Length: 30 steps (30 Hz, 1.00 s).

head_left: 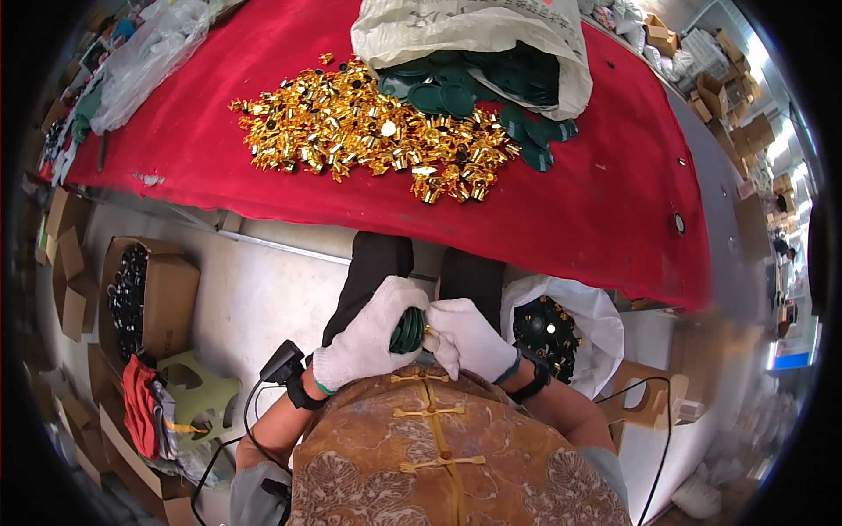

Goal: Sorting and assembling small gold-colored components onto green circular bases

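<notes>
My left hand, white glove, curled around stack of green discs over my lap. My right hand, gloved, pinching small gold piece against stack edge. Ahead, red surface: heap of gold caps, sack spilling green discs. White bag of finished dark pieces just right of my knee. Cardboard box on floor, left.

Gold caps heap on red cloth beside dark green discs.
</notes>
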Available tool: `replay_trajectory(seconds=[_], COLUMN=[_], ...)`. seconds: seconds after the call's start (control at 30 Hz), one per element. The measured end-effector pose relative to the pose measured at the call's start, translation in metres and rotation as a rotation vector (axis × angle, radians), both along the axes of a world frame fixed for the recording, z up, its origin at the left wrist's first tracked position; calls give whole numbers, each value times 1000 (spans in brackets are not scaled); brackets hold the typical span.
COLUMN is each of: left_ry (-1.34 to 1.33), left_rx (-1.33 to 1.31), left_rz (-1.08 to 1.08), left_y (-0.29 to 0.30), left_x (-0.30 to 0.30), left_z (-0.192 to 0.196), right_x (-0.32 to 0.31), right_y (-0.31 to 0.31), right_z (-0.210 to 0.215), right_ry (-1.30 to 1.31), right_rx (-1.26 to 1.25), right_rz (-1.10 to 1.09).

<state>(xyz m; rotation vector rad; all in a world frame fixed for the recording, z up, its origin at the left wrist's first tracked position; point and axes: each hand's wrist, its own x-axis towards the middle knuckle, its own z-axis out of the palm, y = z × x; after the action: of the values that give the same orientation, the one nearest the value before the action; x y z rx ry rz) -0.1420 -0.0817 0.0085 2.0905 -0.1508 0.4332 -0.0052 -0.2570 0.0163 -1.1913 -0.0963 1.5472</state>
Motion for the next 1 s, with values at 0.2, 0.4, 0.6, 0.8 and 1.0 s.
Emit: replay_trajectory(seconds=[0.2,0.4,0.6,0.8,1.0], left_ry=[294,528,320,253,574], left_rx=[-752,-1293,-373,-287,-1139], left_rz=[7,-94,-14,65,-38], left_y=[-2,-4,-7,-16,-12], left_x=[-9,-17,-13,-14,-20], left_z=[-5,-7,3,-7,-8], right_x=[0,-18,-33,-12,-25], right_y=[4,-7,-12,-4,-15], right_z=[13,-11,-16,9,-17], right_ry=[-967,-1759,-1092,-369,-1729], right_rx=[113,490,237,-86,401], right_rz=[210,304,229,148,265])
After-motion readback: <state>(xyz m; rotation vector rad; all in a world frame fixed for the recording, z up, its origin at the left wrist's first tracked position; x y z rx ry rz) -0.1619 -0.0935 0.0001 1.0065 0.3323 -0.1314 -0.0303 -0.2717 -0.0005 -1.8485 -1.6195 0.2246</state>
